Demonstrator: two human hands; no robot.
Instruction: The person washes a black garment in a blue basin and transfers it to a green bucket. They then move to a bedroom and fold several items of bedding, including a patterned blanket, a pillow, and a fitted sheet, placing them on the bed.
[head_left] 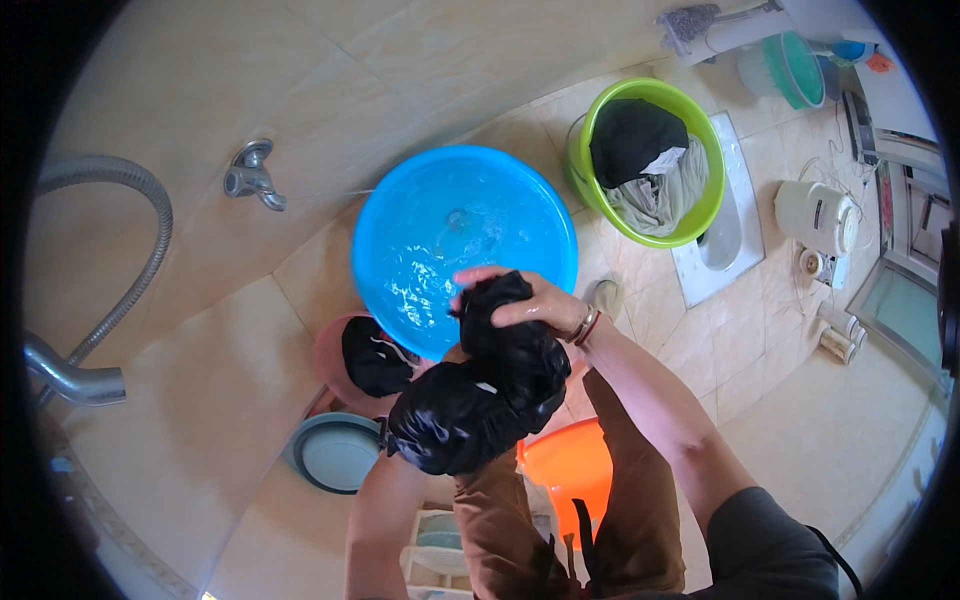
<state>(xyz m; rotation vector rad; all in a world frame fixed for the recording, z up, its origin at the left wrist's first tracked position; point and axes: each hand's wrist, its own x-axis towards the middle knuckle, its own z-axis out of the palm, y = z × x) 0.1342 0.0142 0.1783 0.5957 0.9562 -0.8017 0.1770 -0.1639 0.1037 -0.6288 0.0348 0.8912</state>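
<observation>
A wet, shiny black garment [450, 425] is bunched up between my hands, just above the near rim of a blue basin [365, 285]. My right hand [530, 305] grips its upper end, with the thumb across the cloth and some fingers stretched toward the basin. The lower bulk of the bundle lies over my left hand and hides nearly all of it; my left forearm [385, 510] comes up from below. A small white tag shows on the black cloth. Water in the basin is rippled and glints. A thin stream runs into it from the wall tap [253, 180].
A green bucket [578, 185] holds black and grey clothes, beside a white squat toilet [738, 255]. Left of my legs are a pink basin [335, 365] with dark clothing and a grey basin [340, 453]. An orange plastic item [570, 465] sits between my legs. A metal hose [150, 240] hangs at left.
</observation>
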